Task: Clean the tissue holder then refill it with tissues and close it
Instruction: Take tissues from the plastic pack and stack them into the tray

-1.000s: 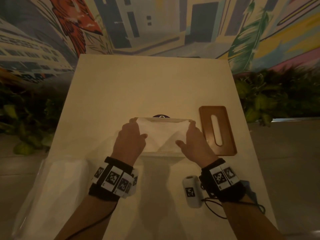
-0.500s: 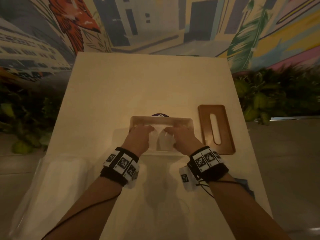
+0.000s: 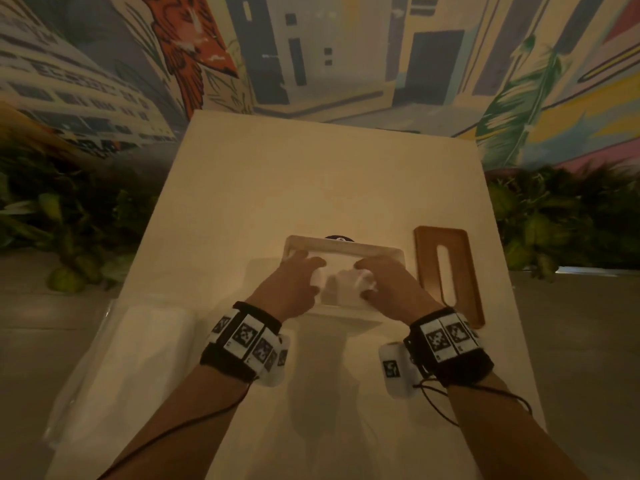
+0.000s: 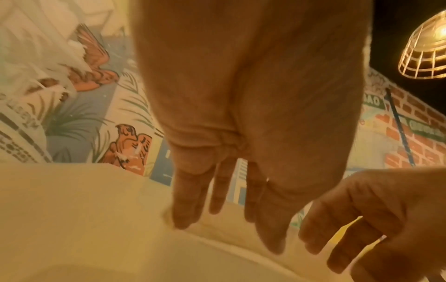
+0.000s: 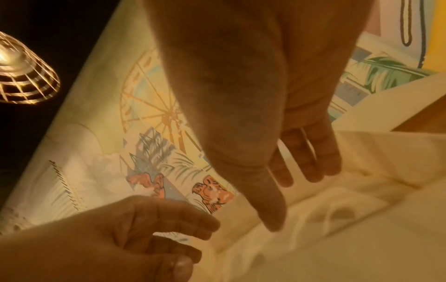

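Observation:
The pale open tissue holder (image 3: 346, 247) sits at mid-table with a white tissue stack (image 3: 341, 289) inside it. My left hand (image 3: 304, 271) and right hand (image 3: 374, 275) lie side by side on the stack, fingers extended, pressing it down. In the left wrist view the left hand (image 4: 229, 229) reaches straight down onto the tissues (image 4: 231, 225), with the right hand (image 4: 350, 238) beside it. In the right wrist view the right hand (image 5: 296, 190) touches rumpled tissues (image 5: 337, 219) next to the left hand (image 5: 169, 229). The brown slotted lid (image 3: 460, 271) lies flat to the holder's right.
A clear plastic pack of white tissues (image 3: 131, 358) lies at the table's near left corner. A dark round object (image 3: 337, 238) peeks out behind the holder. Green plants (image 3: 571, 220) flank the table and a painted wall (image 3: 329, 57) stands behind it.
A second ago my hands held the tissue stack by its ends over the holder. The stack now sits lower inside, and both hands have moved to its middle.

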